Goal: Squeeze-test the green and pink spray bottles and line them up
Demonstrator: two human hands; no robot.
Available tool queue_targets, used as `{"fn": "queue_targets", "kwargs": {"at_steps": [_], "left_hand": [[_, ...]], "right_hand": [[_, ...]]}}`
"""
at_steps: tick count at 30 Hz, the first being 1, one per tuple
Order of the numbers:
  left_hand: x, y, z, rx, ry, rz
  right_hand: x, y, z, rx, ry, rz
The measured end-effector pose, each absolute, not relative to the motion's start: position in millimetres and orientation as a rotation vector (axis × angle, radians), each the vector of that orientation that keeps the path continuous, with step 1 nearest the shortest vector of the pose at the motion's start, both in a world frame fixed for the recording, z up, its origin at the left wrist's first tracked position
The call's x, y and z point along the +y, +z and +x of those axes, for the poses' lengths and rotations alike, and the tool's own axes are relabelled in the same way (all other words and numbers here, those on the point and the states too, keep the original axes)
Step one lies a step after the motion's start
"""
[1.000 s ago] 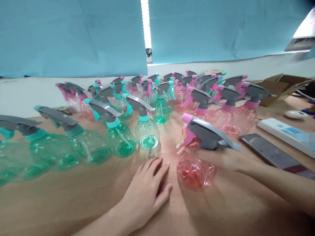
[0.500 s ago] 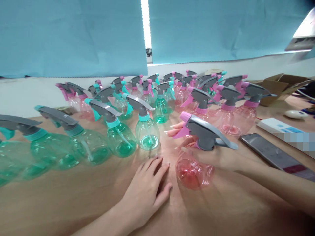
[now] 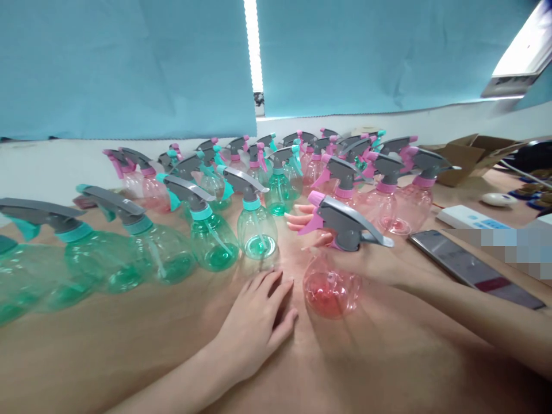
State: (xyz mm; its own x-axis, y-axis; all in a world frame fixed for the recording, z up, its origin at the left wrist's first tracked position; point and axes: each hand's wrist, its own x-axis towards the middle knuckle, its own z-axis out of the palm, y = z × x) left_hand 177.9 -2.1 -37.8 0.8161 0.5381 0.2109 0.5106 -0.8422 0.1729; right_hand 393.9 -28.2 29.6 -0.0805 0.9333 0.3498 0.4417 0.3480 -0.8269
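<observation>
Pink, translucent and topped by a grey spray head, the bottle (image 3: 331,292) at right of centre stands on the wooden table (image 3: 190,339), its neck within the right hand (image 3: 371,265). The lower fingers of this hand curl about the neck, just under the head; the upper fingers extend past the pink trigger (image 3: 311,223), their tips pointing left. The palm is largely hidden behind the bottle. The nozzle (image 3: 317,199) faces left and away from the viewer, and the rear lever (image 3: 378,237) points right.

The left hand (image 3: 254,316) lies palm down on the table, just left of the pink bottle and apart from it, with fingers loosely spread and slightly bent.

Beyond the left hand, a row of green bottles (image 3: 214,238) with turquoise collars runs leftward to the frame's edge. The nearest of these to the hand, a paler bottle (image 3: 257,230), stands upright just beyond the fingertips. Further back, pink and green bottles are grouped together; three pink ones (image 3: 393,214) form the near right side of this group.

At right, a phone (image 3: 474,270) lies face up beside the right forearm (image 3: 466,310). Beyond it are a white block (image 3: 463,217), partly obscured by pixelation, a mouse (image 3: 498,199) and an open carton (image 3: 472,158). Blue cloth (image 3: 129,69) covers the upper background.
</observation>
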Motion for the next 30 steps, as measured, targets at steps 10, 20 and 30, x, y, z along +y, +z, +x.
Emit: {"fn": "queue_targets", "kwargs": {"at_steps": [10,20,30], "left_hand": [[-3,-38,178,0.834,0.387,2.916],[-3,-37,178,0.825,0.421,2.930],[-3,-39,178,0.816,0.458,2.923]], "right_hand": [[-40,32,386,-1.559,0.555,-1.261],[-78,36,389,-1.685,0.192,-1.582],[-68,24,399,-1.799,-0.009,-1.713]]}}
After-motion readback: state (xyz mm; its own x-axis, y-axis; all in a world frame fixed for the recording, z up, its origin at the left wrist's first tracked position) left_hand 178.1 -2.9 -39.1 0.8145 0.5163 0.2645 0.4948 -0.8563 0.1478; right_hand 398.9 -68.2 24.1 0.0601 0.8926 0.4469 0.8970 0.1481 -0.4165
